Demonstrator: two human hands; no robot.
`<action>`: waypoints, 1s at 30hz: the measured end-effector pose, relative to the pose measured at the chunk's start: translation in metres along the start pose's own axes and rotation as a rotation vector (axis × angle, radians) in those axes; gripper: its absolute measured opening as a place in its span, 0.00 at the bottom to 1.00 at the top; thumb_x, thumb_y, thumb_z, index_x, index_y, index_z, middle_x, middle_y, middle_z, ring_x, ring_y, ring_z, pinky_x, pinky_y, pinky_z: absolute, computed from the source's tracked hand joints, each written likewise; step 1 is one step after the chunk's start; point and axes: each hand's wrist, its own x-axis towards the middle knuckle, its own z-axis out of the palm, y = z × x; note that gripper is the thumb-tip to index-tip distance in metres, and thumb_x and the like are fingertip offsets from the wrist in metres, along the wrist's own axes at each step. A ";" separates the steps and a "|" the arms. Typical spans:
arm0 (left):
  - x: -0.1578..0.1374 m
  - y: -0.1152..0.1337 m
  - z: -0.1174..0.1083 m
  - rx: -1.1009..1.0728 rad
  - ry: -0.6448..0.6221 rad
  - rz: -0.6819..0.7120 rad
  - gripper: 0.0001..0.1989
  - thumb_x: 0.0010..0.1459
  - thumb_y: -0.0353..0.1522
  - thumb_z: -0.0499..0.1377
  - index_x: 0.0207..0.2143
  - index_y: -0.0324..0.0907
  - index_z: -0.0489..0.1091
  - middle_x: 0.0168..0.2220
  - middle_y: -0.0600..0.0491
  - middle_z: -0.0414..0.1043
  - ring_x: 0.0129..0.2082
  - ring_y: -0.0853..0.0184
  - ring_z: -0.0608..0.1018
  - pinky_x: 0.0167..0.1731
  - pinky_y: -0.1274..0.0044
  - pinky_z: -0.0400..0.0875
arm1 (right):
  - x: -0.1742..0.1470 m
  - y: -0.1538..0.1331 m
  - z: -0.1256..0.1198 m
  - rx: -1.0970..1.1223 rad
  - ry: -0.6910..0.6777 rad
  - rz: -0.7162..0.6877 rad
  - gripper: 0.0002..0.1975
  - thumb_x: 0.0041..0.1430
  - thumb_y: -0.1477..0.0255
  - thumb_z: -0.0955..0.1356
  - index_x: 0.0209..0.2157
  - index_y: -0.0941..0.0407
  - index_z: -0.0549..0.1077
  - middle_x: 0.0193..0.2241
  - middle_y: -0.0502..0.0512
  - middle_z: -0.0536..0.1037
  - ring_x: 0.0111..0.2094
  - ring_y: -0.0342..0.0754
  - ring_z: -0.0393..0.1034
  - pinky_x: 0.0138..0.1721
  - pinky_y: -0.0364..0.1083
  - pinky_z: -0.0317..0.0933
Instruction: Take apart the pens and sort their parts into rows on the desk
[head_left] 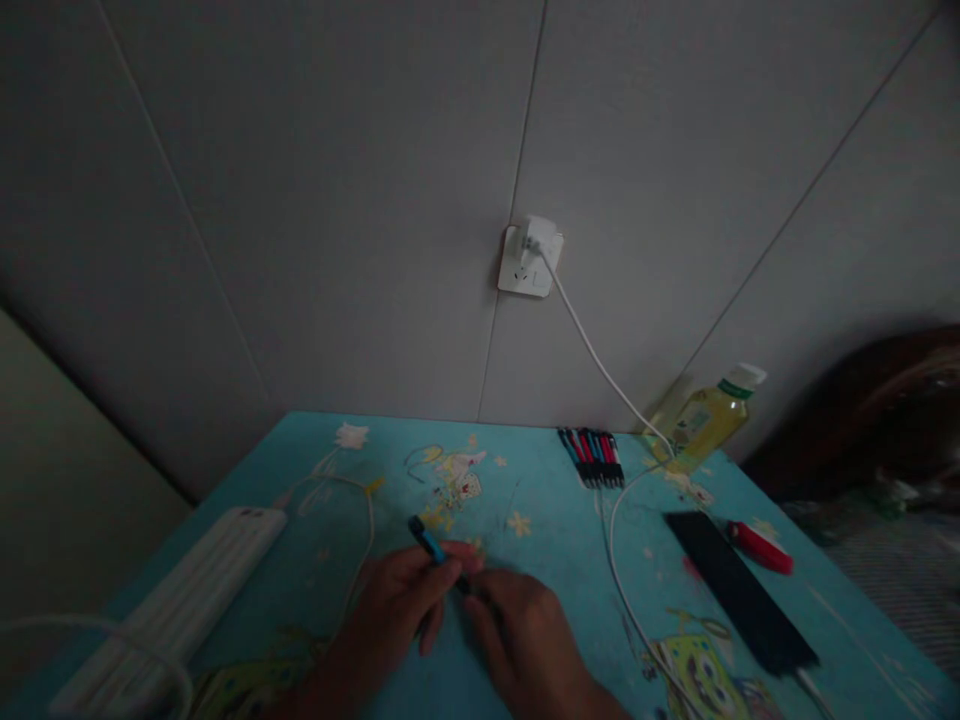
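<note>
A slim pen with a blue barrel and black ends is held between my two hands, low over the front middle of the table. My left hand pinches its barrel between thumb and fingers, and the black clip end sticks out at the upper left. At the lower, black end, the curled fingers of my right hand close round the pen; its tip is hidden there. Farther back lies a row of several pens in blue, red, black and white, side by side near the wall.
A white power strip lies at the left with its cord. A white cable runs from the wall socket across the blue patterned table. At right are a yellow liquid bottle, a black phone-like slab and a red object.
</note>
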 end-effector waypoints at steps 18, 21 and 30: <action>0.004 -0.007 -0.004 0.425 0.130 0.109 0.21 0.63 0.48 0.54 0.32 0.41 0.74 0.21 0.56 0.70 0.14 0.72 0.67 0.16 0.82 0.58 | 0.057 0.073 -0.092 -0.751 0.145 0.610 0.18 0.70 0.68 0.58 0.41 0.61 0.77 0.35 0.68 0.81 0.37 0.57 0.78 0.36 0.48 0.63; 0.001 -0.005 -0.002 0.581 0.107 0.255 0.16 0.63 0.43 0.55 0.32 0.43 0.76 0.20 0.55 0.72 0.20 0.68 0.73 0.24 0.80 0.65 | 0.069 0.089 -0.095 -0.777 0.151 0.672 0.17 0.68 0.71 0.60 0.38 0.62 0.78 0.35 0.71 0.81 0.38 0.57 0.78 0.37 0.49 0.64; -0.005 -0.017 -0.005 0.922 0.018 0.479 0.10 0.65 0.33 0.54 0.39 0.48 0.76 0.36 0.53 0.82 0.32 0.63 0.82 0.35 0.77 0.71 | 0.079 0.102 -0.089 -0.811 0.160 0.732 0.18 0.66 0.79 0.58 0.39 0.63 0.79 0.37 0.72 0.81 0.41 0.56 0.78 0.41 0.49 0.64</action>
